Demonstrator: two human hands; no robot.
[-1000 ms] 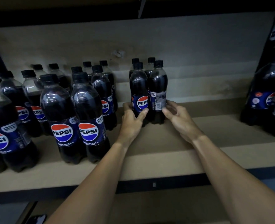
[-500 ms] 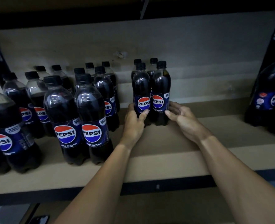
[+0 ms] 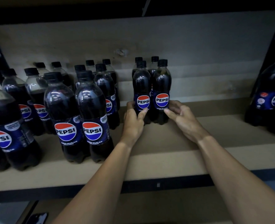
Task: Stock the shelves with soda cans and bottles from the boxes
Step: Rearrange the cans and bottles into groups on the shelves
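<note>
Head view: the left hand (image 3: 133,122) grips the left bottle (image 3: 141,91), fingers (image 3: 130,105) curled narrowly round its side and thumb pressed on the label. The right hand (image 3: 183,120) holds the right bottle (image 3: 162,89), thumb touching just below the label and fingers loosely curled behind. Both bottles stand upright and touching, mid-shelf (image 3: 165,159), apart from the rows (image 3: 91,110) at left
</note>
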